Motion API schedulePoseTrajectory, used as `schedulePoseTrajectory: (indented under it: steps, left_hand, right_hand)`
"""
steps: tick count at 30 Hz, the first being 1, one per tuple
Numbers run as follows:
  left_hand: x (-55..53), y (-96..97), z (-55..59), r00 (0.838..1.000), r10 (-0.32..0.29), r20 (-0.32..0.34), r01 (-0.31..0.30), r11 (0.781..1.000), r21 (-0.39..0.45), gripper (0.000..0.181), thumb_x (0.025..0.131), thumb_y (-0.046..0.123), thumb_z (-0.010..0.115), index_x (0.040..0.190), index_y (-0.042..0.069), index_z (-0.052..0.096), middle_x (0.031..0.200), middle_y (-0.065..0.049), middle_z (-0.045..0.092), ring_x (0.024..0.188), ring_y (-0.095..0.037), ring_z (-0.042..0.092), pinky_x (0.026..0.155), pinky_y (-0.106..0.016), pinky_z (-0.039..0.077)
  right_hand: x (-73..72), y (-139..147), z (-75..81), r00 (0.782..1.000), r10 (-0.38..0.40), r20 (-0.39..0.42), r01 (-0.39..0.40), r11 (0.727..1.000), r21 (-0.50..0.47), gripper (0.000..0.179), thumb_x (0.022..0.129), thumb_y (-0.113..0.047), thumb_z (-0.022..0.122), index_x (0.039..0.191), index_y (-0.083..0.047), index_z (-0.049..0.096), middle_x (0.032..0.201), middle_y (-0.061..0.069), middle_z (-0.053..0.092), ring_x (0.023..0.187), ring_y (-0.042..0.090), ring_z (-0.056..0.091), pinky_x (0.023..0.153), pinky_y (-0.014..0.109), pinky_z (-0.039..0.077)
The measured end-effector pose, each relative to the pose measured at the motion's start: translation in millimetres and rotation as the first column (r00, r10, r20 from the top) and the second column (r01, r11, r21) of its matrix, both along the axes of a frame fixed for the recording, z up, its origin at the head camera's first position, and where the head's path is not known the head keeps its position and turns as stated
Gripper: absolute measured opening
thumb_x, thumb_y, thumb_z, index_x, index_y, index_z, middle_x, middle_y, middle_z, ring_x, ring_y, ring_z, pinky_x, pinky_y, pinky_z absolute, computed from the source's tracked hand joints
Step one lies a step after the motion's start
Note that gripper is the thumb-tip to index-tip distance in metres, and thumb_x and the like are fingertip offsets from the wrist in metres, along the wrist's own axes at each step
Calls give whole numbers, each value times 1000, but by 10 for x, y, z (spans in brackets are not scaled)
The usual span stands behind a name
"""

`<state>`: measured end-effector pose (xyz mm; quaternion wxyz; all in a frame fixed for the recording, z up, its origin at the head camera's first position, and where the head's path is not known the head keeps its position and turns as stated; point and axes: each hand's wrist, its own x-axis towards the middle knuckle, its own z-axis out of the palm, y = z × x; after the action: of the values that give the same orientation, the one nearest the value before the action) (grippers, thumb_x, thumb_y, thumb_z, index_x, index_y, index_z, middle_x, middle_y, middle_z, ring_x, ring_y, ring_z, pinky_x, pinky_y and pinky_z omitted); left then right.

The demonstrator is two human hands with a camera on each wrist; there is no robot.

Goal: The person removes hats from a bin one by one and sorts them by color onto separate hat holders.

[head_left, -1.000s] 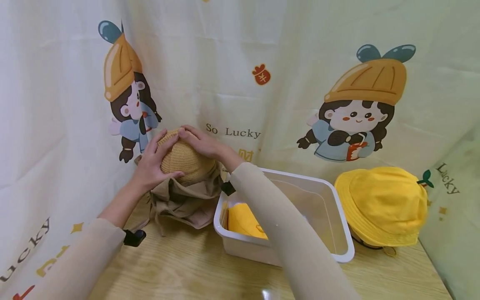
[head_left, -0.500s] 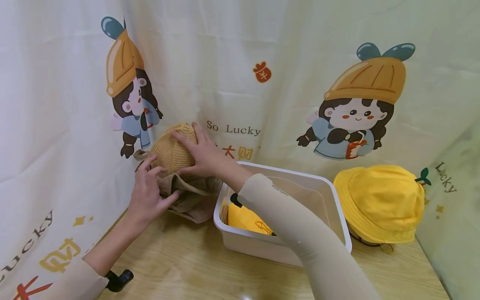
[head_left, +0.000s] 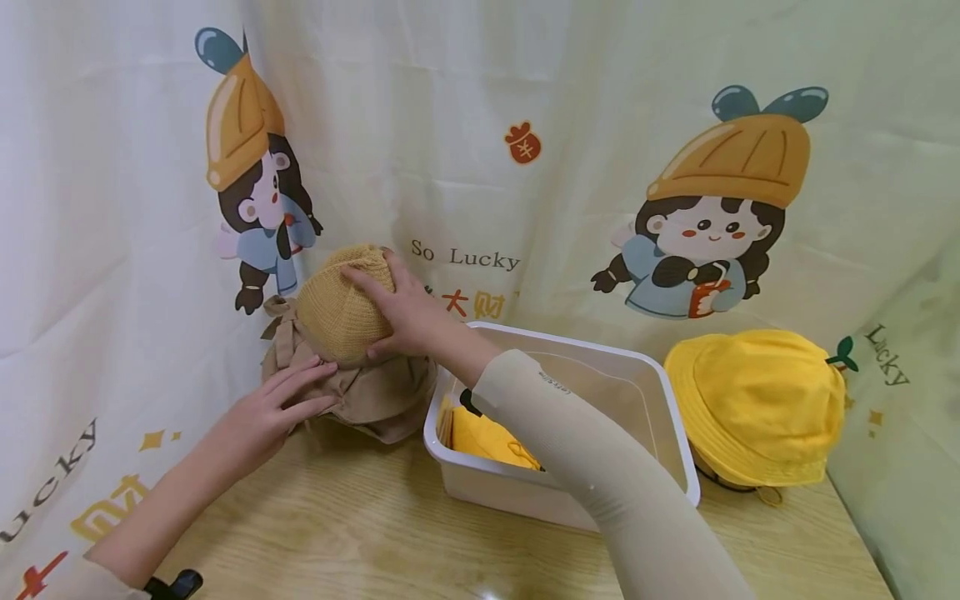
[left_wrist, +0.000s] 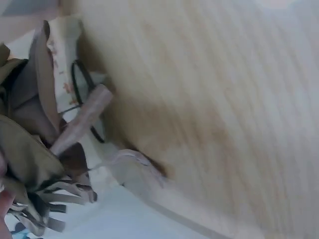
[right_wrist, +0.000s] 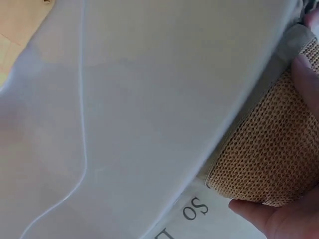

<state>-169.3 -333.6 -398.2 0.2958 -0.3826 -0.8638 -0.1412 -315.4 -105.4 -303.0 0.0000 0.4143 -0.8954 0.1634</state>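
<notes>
A tan knitted hat (head_left: 345, 312), rounded at the top, sits over a crumpled taupe fabric hat (head_left: 386, 396) by the back curtain. My right hand (head_left: 412, 312) holds the knitted hat from its right side, fingers spread over the crown and thumb low down. In the right wrist view its weave (right_wrist: 274, 144) shows between thumb and finger. My left hand (head_left: 281, 408) rests fairly straight fingers against the taupe hat's front left. Folds and strips of the taupe hat (left_wrist: 30, 149) fill the left wrist view's left side; that hand is mostly out of that view.
A white plastic bin (head_left: 517, 500) stands right of the hats, with a folded yellow cloth item (head_left: 487, 437) inside. Beyond it is a yellow bucket hat (head_left: 761, 408) with a green sprout. A printed curtain (head_left: 570, 208) borders the wooden table (head_left: 360, 533).
My right hand has shifted from the knitted hat's top to its right side. My left hand has left the knitted hat and moved down onto the taupe one.
</notes>
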Motion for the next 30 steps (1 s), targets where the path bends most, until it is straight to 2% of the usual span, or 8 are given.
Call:
schedulePoseTrajectory:
  steps: [2,5,10,14,17,19,25,30]
  left_hand:
    - [-15,-15,-6,999,-32,2,32,998,51,45,107,30,34,119,11,72,139,-20,57,132,-42,47,120,-24,20]
    - [-78,32,122,999,-25,-37,32,982,188,46,100,41,48,118,6,72,131,-19,62,126,-40,49,118,-29,25]
    - [-276,138,535,966,195,-172,-126,929,347,67,91,61,56,120,2,69,127,-20,63,115,-41,51,108,-38,31]
    - [-482,140,695,971,239,-27,-222,935,277,95,79,78,60,145,10,48,155,-16,38,137,-45,37,110,-64,29]
    - [-652,86,626,965,212,155,-241,950,198,113,68,73,77,156,20,30,166,-11,11,146,-48,23,102,-77,30]
    - [-749,32,514,958,211,192,-241,960,146,120,61,68,85,157,25,27,167,-12,3,145,-52,21,99,-77,33]
    - [-867,-60,184,970,224,91,-232,968,95,117,61,84,71,155,32,26,166,-20,0,143,-56,21,92,-77,39]
    - [-898,-49,142,971,221,95,-233,964,131,120,63,88,64,158,32,18,167,-16,1,144,-54,21,96,-77,36]
  right_hand:
    - [16,6,4,1000,0,-21,0,1000,13,114,73,-51,85,156,-50,6,166,11,-11,147,33,25,111,45,40]
    - [47,4,10,995,-18,-100,22,999,41,114,72,-60,81,156,-51,4,165,11,-17,150,38,17,117,52,30]
    - [126,-33,-14,941,46,-336,1,990,138,115,68,-79,69,158,-48,3,162,12,-30,151,46,-8,117,66,14]
    - [152,-45,-75,900,107,-423,-32,983,179,116,68,-81,67,159,-45,4,164,14,-26,150,47,-13,117,65,17]
    - [143,-32,-142,901,111,-419,-34,982,187,116,69,-77,70,160,-42,7,164,14,-23,149,45,-18,119,60,20]
    - [137,-25,-187,896,111,-430,-25,979,200,115,70,-75,72,160,-40,11,165,15,-21,149,45,-18,120,55,21]
    - [163,-27,-260,876,139,-463,-23,969,248,113,69,-76,72,160,-34,20,165,19,-17,150,46,-11,122,54,16]
    - [126,10,-208,892,136,-430,-51,978,204,112,71,-75,72,160,-36,16,166,15,-18,152,42,-10,122,53,15]
